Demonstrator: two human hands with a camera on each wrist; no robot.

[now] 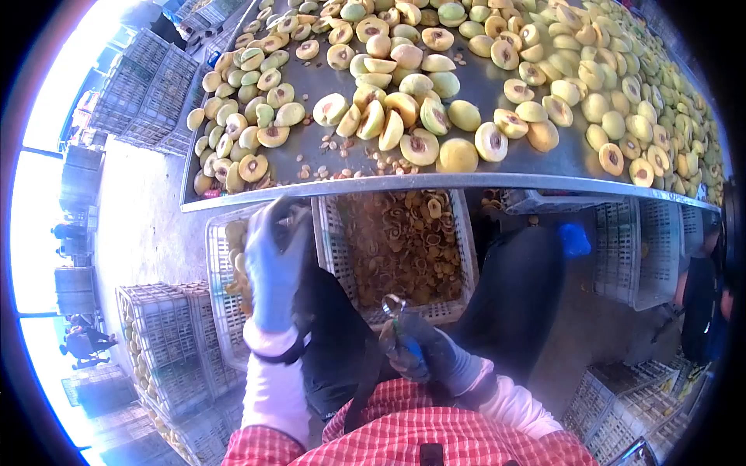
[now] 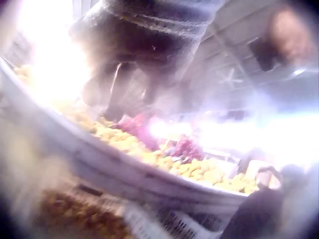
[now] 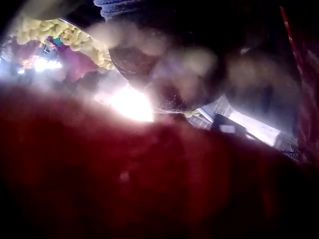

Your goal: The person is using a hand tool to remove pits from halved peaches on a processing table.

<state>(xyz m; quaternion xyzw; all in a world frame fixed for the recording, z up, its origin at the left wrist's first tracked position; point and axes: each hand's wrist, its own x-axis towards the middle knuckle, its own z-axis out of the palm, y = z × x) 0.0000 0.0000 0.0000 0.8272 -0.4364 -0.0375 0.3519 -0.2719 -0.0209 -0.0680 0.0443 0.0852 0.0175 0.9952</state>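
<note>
My gloved left hand [image 1: 273, 268] is just below the front edge of the metal table [image 1: 435, 183], over the side of a white crate [image 1: 225, 326] holding fruit halves. Its fingers are loosely bent, and nothing shows between them; the left wrist view has this hand [image 2: 144, 55] dark against glare. Near my lap, the gloved right hand [image 1: 420, 349] grips a pitting tool with a shiny metal loop [image 1: 394, 304] at its tip. Halved yellow peaches [image 1: 420, 146], many with brown centres, lie across the table. In the right wrist view the hand [image 3: 164, 74] is dark and blurred.
Between my knees stands a crate [image 1: 468, 256] of brown pits and ring-shaped scraps. Loose pits [image 1: 388, 165] lie along the table's front. Stacked crates [image 1: 167, 342] stand at left, more crates [image 1: 622, 248] at right. A person [image 1: 699, 299] is at the far right.
</note>
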